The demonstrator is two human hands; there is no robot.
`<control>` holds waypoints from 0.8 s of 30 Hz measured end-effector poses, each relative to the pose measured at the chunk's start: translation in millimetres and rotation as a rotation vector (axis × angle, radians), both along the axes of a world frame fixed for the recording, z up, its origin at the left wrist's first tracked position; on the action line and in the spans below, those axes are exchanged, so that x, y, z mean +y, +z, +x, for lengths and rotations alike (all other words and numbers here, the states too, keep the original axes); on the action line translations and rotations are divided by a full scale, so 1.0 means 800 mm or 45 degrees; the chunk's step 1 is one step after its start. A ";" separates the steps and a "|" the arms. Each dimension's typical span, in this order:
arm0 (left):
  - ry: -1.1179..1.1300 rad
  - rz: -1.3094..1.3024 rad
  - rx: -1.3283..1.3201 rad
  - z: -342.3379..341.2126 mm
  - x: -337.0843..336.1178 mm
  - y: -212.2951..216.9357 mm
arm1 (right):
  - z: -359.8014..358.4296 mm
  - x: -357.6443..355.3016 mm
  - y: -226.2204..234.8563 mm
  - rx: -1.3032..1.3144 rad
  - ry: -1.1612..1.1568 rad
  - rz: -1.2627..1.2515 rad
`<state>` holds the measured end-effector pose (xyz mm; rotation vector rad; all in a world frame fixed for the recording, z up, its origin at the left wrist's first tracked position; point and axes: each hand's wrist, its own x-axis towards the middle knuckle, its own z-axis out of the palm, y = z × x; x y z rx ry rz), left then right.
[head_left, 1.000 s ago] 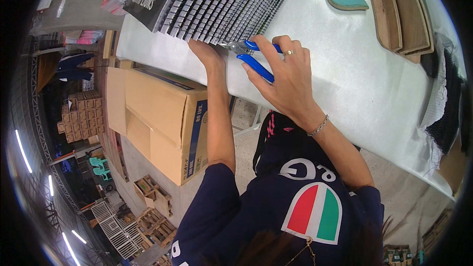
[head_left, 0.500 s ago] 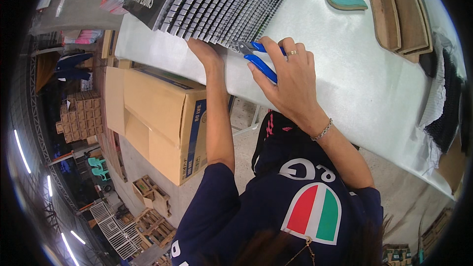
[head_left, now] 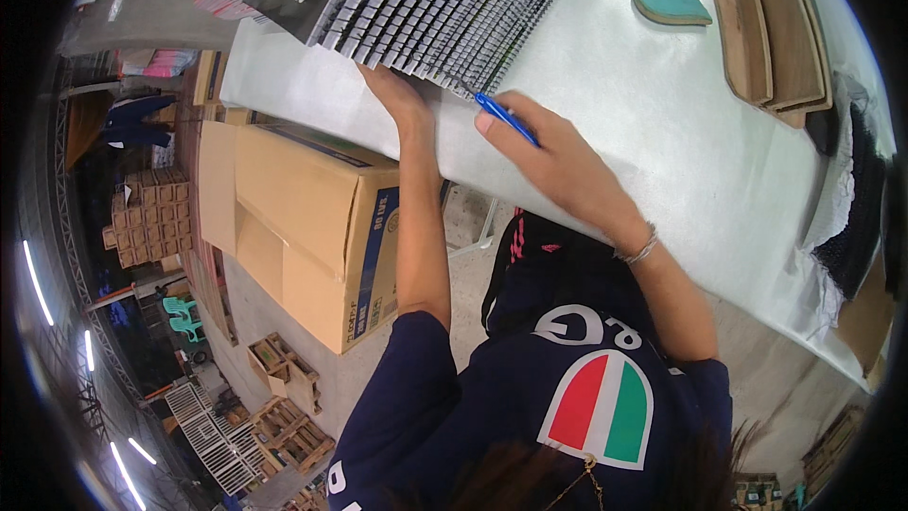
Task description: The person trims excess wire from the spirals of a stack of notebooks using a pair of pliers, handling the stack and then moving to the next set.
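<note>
A stack of spiral-bound notebooks (head_left: 445,14) lies at the near edge of the white table, its dark coil bindings toward me and a black cover showing at its left. Under the near left edge of the stack is my left hand (head_left: 395,95); its fingers are hidden by the notebooks. My right hand (head_left: 558,151) is closed around blue-handled cutting pliers (head_left: 509,119). Their tip meets the coil ends at the near right corner of the stack, and the jaws are too small to make out clearly.
Curved brown pieces (head_left: 771,33) and a teal-topped rounded block (head_left: 672,2) rest on the table (head_left: 653,132) at the right. Black mesh material (head_left: 851,208) is at the far right. An opened cardboard box (head_left: 293,218) stands below the table's left edge.
The pliers' handles have closed together in my right hand, whose fingers were spread wider before. My left hand stays under the stack. The view has shifted slightly.
</note>
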<state>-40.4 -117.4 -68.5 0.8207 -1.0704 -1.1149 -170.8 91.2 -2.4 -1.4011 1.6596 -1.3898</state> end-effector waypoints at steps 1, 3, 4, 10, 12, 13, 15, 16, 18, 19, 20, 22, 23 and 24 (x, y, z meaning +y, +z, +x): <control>0.018 0.005 -0.011 -0.001 0.001 0.000 | 0.000 0.001 0.001 -0.053 0.024 0.021; 0.010 -0.010 -0.009 0.001 0.002 0.000 | 0.004 0.005 -0.001 0.388 -0.168 -0.031; 0.010 -0.010 -0.021 0.002 0.002 0.001 | 0.007 0.007 -0.004 0.486 -0.227 -0.062; 0.009 -0.030 0.002 0.000 0.002 0.000 | 0.012 0.003 -0.011 0.723 -0.340 -0.174; 0.012 -0.025 0.003 -0.003 0.003 0.001 | 0.013 0.002 -0.012 0.731 -0.329 -0.146; 0.014 -0.022 0.003 -0.001 0.002 0.000 | 0.014 0.002 -0.010 0.725 -0.309 -0.119; 0.016 -0.028 0.011 0.001 0.000 -0.001 | 0.013 0.002 -0.003 0.317 -0.098 0.058; 0.013 -0.038 0.018 0.001 -0.002 -0.002 | 0.010 0.001 0.003 -0.087 0.090 0.205; 0.014 -0.045 0.009 0.003 -0.003 -0.005 | 0.008 0.002 0.006 -0.357 0.216 0.300; 0.014 -0.043 -0.005 0.002 -0.003 -0.004 | 0.007 0.003 0.005 -0.221 0.150 0.247; 0.014 -0.041 -0.019 0.001 -0.002 -0.002 | 0.007 0.004 0.003 -0.084 0.085 0.193; 0.036 -0.047 -0.029 -0.001 0.003 -0.003 | 0.007 0.007 -0.002 0.185 -0.041 0.087; 0.027 -0.040 -0.038 0.000 0.005 -0.002 | 0.008 0.008 -0.003 0.318 -0.100 0.035; 0.017 -0.034 -0.047 0.001 0.006 -0.001 | 0.009 0.010 -0.002 0.585 -0.214 -0.033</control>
